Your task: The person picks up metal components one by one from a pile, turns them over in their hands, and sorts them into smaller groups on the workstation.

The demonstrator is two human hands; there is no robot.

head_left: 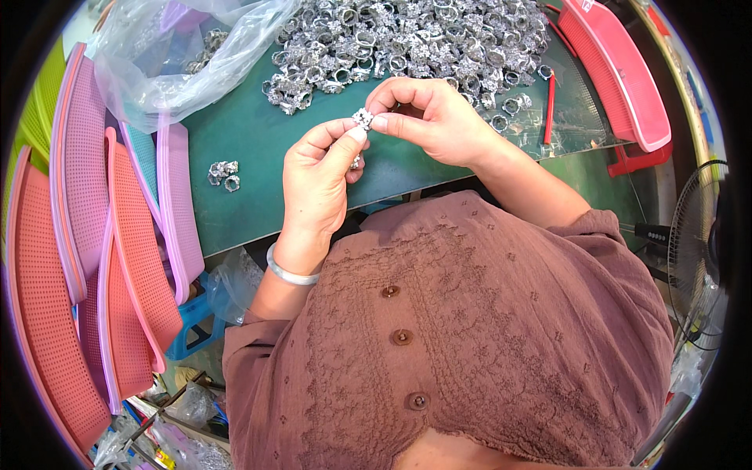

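Between the fingertips of my two hands is a silvery ring point(362, 119) with a clustered, stone-like top. My left hand point(319, 168) pinches it between thumb and index finger, and a bit of another silvery piece point(356, 162) shows among its curled lower fingers. From the other side, my right hand point(431, 117) has its thumb and fingers closed at the same ring. Beyond the hands lies a big heap of similar rings point(415, 39) on the green tabletop point(235, 211). A few rings point(223, 173) sit apart on the left, and some loose ones point(513, 104) on the right.
Pink, purple and orange perforated baskets point(133, 266) stand stacked along the left. A clear plastic bag point(180, 74) with rings lies at the back left. To the right are a red stick-like tool point(550, 110), a pink basket point(619, 70) and a fan point(693, 251).
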